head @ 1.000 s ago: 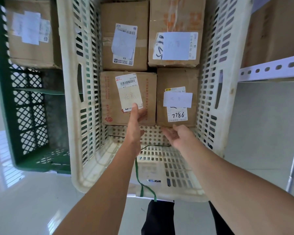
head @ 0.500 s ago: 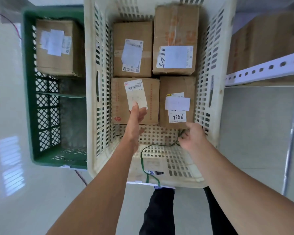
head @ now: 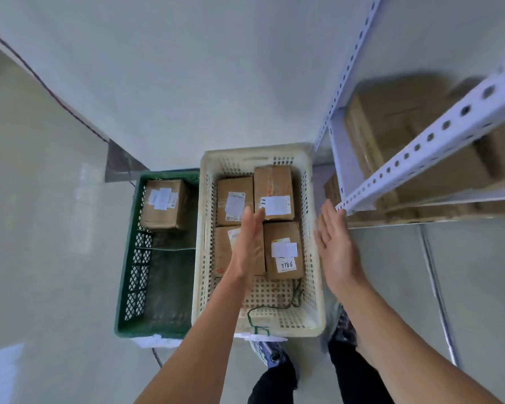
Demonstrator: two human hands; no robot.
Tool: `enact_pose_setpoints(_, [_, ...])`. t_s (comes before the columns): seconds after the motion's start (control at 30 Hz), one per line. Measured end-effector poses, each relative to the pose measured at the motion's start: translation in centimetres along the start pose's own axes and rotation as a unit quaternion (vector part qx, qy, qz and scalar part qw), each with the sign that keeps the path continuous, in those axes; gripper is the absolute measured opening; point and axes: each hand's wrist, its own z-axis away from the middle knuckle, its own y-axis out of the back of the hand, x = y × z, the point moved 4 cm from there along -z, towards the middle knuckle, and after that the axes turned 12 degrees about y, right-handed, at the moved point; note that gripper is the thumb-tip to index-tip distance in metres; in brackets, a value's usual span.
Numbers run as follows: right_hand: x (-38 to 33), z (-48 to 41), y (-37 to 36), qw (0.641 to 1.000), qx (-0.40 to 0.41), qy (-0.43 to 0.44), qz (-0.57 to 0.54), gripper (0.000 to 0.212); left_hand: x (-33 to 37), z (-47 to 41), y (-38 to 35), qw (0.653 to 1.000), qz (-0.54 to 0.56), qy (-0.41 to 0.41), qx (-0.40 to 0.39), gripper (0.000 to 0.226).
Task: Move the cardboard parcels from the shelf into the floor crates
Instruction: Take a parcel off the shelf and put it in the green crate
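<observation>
A cream perforated plastic crate (head: 254, 151) stands on the floor. Four brown cardboard parcels lie flat in its far half, two by two and close together: the far-left parcel (head: 235, 196), the longer far-right parcel (head: 273, 182), the near-left parcel (head: 222, 255) and the near-right parcel (head: 283, 228), handwritten "7186", each with a white label facing up. Just beside it on the left, a green lattice plastic crate (head: 123, 272) holds a single labelled brown parcel (head: 164, 217) at its far end. On the right, the white perforated metal shelf (head: 420, 150) carries more brown cardboard boxes (head: 405, 170), blurred.
</observation>
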Motion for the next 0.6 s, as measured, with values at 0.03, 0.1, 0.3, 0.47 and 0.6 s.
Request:
enact_pose_setpoints(0.03, [-2.4,1.2,0.0,1.0,-0.008,0.015,-0.001,0.083,1.2,1.9,-0.9,1.0,-0.003,-0.012,-0.004,0.092])
enact_pose_setpoints(0.1, [-6.9,3.4,0.6,0.999,-0.02,0.044,-0.001,0.084,3.3,5.7,-2.9,0.999,-0.01,-0.036,-0.011,0.095])
enact_pose_setpoints(0.3, [-17.9,9.2,5.6,0.994,-0.043,0.102,0.007,0.085,6.8,15.6,-10.4,0.996,-0.012,-0.083,-0.028,0.08])
enact_pose_setpoints(0.47, [-24.9,13.8,14.5,0.988,-0.032,0.152,0.007,0.086,6.4,21.7,-18.8,0.992,-0.035,-0.11,-0.05,0.075])
enact_pose_setpoints(0.6, [-29.6,17.4,24.3,0.984,-0.007,0.177,-0.01,0.089,4.9,25.0,-27.3,0.99,-0.046,-0.122,-0.059,0.095])
